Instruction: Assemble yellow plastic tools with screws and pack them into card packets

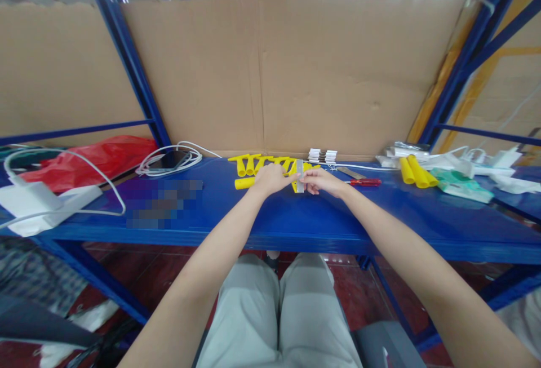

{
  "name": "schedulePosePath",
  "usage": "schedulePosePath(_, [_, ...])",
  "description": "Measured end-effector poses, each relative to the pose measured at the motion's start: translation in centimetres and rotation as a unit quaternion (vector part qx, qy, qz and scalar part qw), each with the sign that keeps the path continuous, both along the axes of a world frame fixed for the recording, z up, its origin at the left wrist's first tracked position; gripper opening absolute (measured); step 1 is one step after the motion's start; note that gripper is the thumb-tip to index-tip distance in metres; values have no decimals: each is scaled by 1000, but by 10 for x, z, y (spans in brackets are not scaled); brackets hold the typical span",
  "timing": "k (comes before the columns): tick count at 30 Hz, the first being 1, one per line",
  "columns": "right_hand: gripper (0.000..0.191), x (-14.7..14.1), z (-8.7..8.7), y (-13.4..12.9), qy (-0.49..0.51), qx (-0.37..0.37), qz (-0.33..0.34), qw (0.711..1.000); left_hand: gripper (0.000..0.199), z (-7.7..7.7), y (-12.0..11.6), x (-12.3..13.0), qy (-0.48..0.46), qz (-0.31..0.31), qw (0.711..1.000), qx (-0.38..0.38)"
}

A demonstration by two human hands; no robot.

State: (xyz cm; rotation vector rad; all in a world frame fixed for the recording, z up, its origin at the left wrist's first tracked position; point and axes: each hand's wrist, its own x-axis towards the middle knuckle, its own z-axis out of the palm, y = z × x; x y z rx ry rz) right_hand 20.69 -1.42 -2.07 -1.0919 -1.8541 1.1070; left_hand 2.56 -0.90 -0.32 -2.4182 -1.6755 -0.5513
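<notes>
My left hand (269, 179) is closed around a yellow tubular handle (243, 183), whose open end sticks out to the left. At the handle's other end a grey flat strip (300, 177) stands across a yellow head. My right hand (322, 181) has its fingers curled against that strip, thumb and forefinger pinching at its edge. Several yellow T-shaped handles (250, 165) lie in a row just behind my hands. A red-handled screwdriver (366, 182) rests right of my right hand, near a brownish flat strip (351, 173). Small screws may lie nearby; they are too small to tell.
White stacked pieces (315, 155) stand by the cardboard wall (321, 75). Right on the blue table (304, 227) are yellow tubes (416, 172) and a green packet (460, 185). Left are a coiled white cable (173, 159), a red bag (101, 159) and a white power block (38, 204).
</notes>
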Motion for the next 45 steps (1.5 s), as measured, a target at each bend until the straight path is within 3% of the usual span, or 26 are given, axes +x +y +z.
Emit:
schedulePosePath(7, [21, -4, 0, 1, 51, -44, -70, 995, 65, -1, -2, 2, 1, -8, 1000, -7])
schedulePosePath(16, [20, -6, 1, 0, 45, -56, -94, 993, 61, -4, 0, 4, 23, -38, 999, -14])
schedulePosePath(26, [19, 9, 6, 6, 49, -55, -130, 989, 54, -6, -1, 1, -65, -177, 981, -42])
schedulePosePath(30, [19, 16, 8, 6, 43, -48, -126, 990, 46, -6, -3, 2, -31, -215, 974, -60])
schedulePosePath(36, [22, 19, 11, 4, 27, -47, -125, 991, 47, -13, -3, 8, 45, -244, 969, -1])
schedulePosePath(45, [21, 19, 6, 7, 47, -83, -126, 987, 45, -16, -2, 9, 72, -238, 969, 12])
